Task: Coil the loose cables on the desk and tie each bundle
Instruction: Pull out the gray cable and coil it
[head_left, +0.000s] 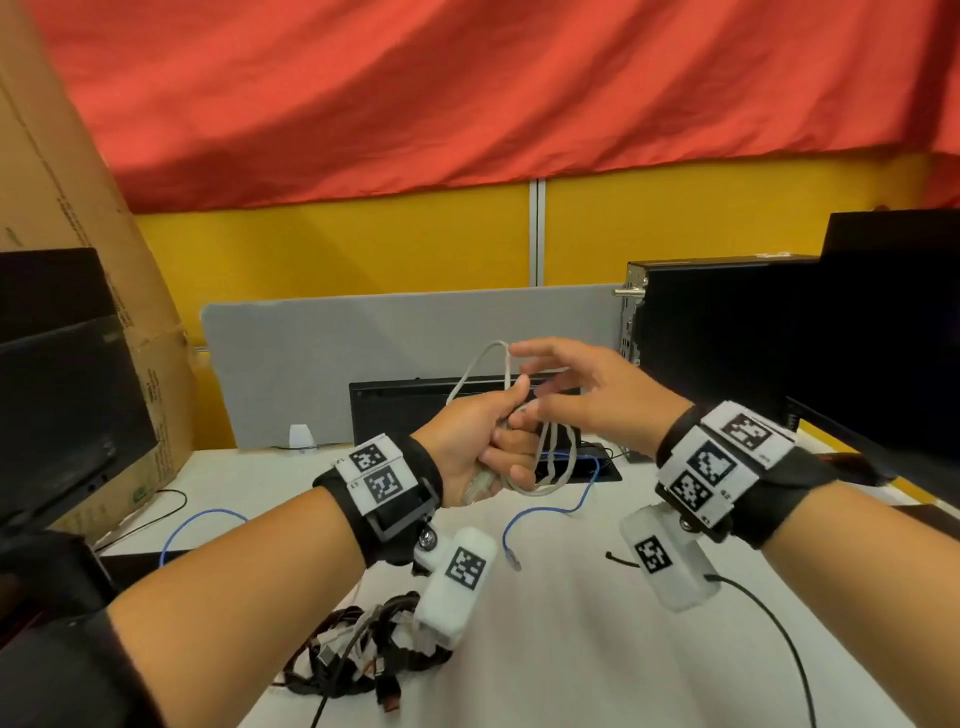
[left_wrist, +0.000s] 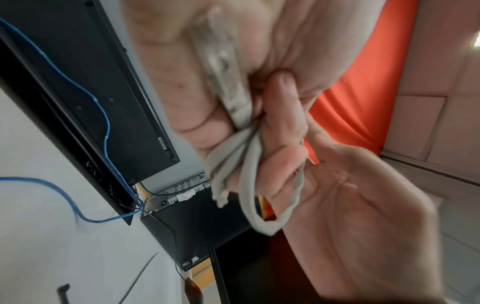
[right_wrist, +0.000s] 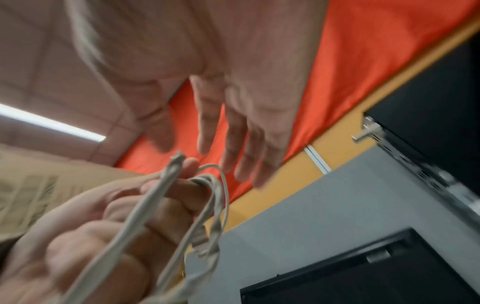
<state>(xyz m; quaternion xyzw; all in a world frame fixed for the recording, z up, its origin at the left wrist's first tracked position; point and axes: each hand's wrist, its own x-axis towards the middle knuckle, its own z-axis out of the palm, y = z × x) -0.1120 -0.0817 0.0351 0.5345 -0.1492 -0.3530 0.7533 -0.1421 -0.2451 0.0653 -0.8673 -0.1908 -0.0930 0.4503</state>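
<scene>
My left hand (head_left: 488, 436) is raised above the desk with its fingers curled round a coiled grey cable (head_left: 558, 457). Loops of that grey cable (left_wrist: 249, 185) stick out above and below the fist, and its plug lies across the palm. The grey cable (right_wrist: 166, 205) shows in the right wrist view too. My right hand (head_left: 582, 384) hovers just right of the coil with fingers spread and straight, holding nothing. A blue cable (head_left: 566, 506) lies loose on the white desk (head_left: 597, 649) below the hands. A black cable tie (head_left: 621, 560) lies near my right wrist.
A tangle of dark and white cables (head_left: 363, 649) lies at the desk's front left. A black keyboard (head_left: 410, 410) leans against the grey divider (head_left: 311, 353). Monitors stand at left (head_left: 62, 384) and right (head_left: 883, 338), with a computer case (head_left: 691, 322) and a cardboard box (head_left: 67, 182).
</scene>
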